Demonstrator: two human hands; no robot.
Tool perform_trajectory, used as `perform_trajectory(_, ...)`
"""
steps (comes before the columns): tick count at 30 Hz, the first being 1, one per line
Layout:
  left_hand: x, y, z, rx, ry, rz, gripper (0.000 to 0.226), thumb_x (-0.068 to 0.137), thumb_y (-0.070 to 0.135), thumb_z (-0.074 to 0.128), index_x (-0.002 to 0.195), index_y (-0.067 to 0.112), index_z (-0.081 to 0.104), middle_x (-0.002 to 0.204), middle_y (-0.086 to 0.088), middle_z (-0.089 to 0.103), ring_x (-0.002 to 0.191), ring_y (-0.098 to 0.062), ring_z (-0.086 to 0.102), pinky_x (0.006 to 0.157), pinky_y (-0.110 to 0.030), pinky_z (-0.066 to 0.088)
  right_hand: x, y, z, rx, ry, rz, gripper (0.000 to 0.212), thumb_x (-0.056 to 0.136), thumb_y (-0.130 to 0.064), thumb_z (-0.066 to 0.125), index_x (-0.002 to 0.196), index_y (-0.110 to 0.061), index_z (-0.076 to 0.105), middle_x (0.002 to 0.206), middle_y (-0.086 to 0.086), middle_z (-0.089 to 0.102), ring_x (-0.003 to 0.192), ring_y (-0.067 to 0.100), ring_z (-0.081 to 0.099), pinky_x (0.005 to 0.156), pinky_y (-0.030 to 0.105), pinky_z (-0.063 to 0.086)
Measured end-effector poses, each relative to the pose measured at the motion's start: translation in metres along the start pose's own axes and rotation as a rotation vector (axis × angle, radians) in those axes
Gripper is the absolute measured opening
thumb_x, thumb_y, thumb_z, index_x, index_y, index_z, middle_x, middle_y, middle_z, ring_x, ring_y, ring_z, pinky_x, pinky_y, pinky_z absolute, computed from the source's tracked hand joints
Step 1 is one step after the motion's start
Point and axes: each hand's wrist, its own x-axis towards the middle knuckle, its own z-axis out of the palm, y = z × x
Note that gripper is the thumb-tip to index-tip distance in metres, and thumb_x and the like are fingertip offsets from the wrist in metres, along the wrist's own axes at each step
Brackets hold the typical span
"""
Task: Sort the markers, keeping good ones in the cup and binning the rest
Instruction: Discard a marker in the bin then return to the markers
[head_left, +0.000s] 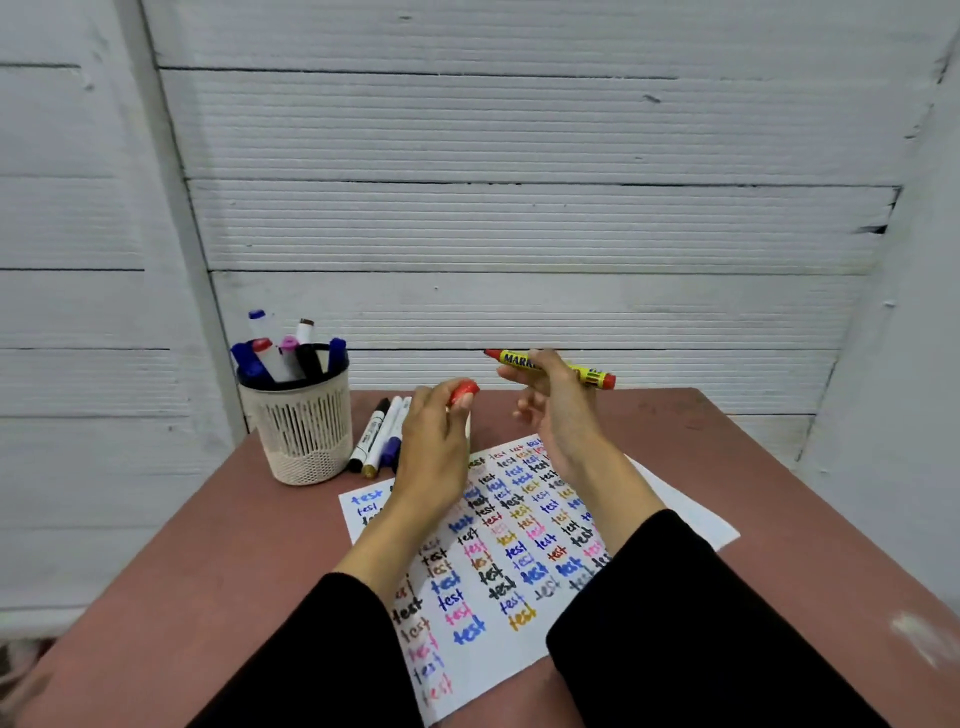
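Cream mesh cup (304, 426) holds several upright capped markers (291, 353).

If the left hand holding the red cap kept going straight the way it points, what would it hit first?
Probably the white wall behind the table. The left hand, gripping the red cap, points away over bare tabletop; the loose markers and cup lie leftward. Depth is unclear.

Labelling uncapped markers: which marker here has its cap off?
The yellow-bodied red marker held in the right hand; its red cap is in the left hand. Those in the cup and on the table look capped.
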Motion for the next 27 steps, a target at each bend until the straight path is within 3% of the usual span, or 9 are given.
perform_trajectory(3, 0.003, -0.002, -0.003, -0.148, 0.066, -0.069, 0.021, 0.099, 0.033, 0.050, 0.113, 0.019, 0.056, 0.105, 0.009, 0.059, 0.101, -0.010, 0.055, 0.085, -0.031, 0.048, 0.004, 0.008, -0.007, -0.026, 0.035, 0.002, 0.018, 0.091, -0.017, 0.062, 0.073, -0.014, 0.062, 0.069, 0.003, 0.065, 0.038, 0.005, 0.034, 0.042, 0.019, 0.036)
perform_trajectory(6, 0.004, -0.001, -0.005, -0.175, 0.117, -0.122, 0.014, 0.097, 0.029, 0.054, 0.104, 0.018, 0.051, 0.096, 0.013, 0.058, 0.088, -0.004, 0.055, 0.071, -0.009, 0.043, 0.004, 0.007, -0.014, 0.039, 0.055, -0.023, 0.013, 0.086, -0.011, 0.069, 0.076, -0.012, 0.062, 0.063, 0.002, 0.058, 0.037, 0.004, 0.034, 0.038, 0.017, 0.033)
perform_trajectory(8, 0.004, -0.003, -0.006, -0.210, 0.131, -0.148, 0.013, 0.097, 0.029, 0.055, 0.102, 0.018, 0.052, 0.094, 0.013, 0.058, 0.086, -0.001, 0.055, 0.070, -0.012, 0.043, 0.000, 0.005, -0.016, 0.084, 0.012, -0.033, 0.006, 0.088, -0.016, 0.068, 0.091, -0.011, 0.065, 0.071, 0.003, 0.066, 0.040, 0.005, 0.038, 0.042, 0.018, 0.039)
perform_trajectory(11, 0.007, -0.010, -0.007, -0.250, 0.126, -0.219, 0.019, 0.097, 0.034, 0.053, 0.103, 0.016, 0.055, 0.095, 0.007, 0.062, 0.088, -0.007, 0.059, 0.071, -0.021, 0.048, -0.003, 0.004, -0.020, 0.102, -0.039, 0.049, 0.032, 0.098, -0.034, 0.048, 0.100, -0.011, 0.070, 0.077, 0.007, 0.072, 0.042, 0.007, 0.040, 0.046, 0.020, 0.041)
perform_trajectory(15, 0.009, -0.012, -0.009, -0.307, 0.137, -0.291, 0.020, 0.101, 0.030, 0.046, 0.104, 0.013, 0.056, 0.087, 0.005, 0.062, 0.072, -0.006, 0.057, 0.052, -0.009, 0.045, -0.003, 0.006, -0.021, 0.014, 0.017, 0.043, 0.035, 0.100, -0.026, 0.042, 0.078, -0.008, 0.061, 0.055, 0.010, 0.063, 0.035, 0.008, 0.033, 0.037, 0.019, 0.030)
perform_trajectory(21, 0.011, -0.014, -0.007, -0.331, 0.120, -0.318, 0.023, 0.101, 0.032, 0.043, 0.098, 0.016, 0.058, 0.083, 0.002, 0.060, 0.065, -0.007, 0.053, 0.063, -0.025, 0.050, -0.005, 0.005, -0.018, 0.023, 0.088, -0.053, 0.038, 0.099, -0.019, 0.042, 0.064, -0.009, 0.054, 0.049, 0.013, 0.059, 0.036, 0.012, 0.031, 0.037, 0.021, 0.028)
perform_trajectory(25, 0.011, -0.011, -0.008, -0.380, 0.120, -0.354, 0.023, 0.102, 0.030, 0.042, 0.093, 0.017, 0.059, 0.077, 0.005, 0.057, 0.050, 0.004, 0.053, 0.049, -0.015, 0.047, -0.006, 0.005, -0.017, 0.004, 0.146, -0.108, 0.039, 0.098, -0.017, 0.043, 0.061, -0.007, 0.054, 0.047, 0.013, 0.057, 0.035, 0.012, 0.030, 0.037, 0.021, 0.029)
perform_trajectory(27, 0.010, -0.011, -0.009, -0.380, 0.110, -0.359, 0.023, 0.102, 0.031, 0.042, 0.090, 0.019, 0.058, 0.078, 0.004, 0.057, 0.055, 0.000, 0.053, 0.050, -0.015, 0.047, -0.005, 0.006, -0.018, -0.014, 0.164, -0.114, 0.038, 0.098, -0.017, 0.044, 0.063, -0.005, 0.054, 0.046, 0.013, 0.057, 0.035, 0.012, 0.031, 0.037, 0.021, 0.030)
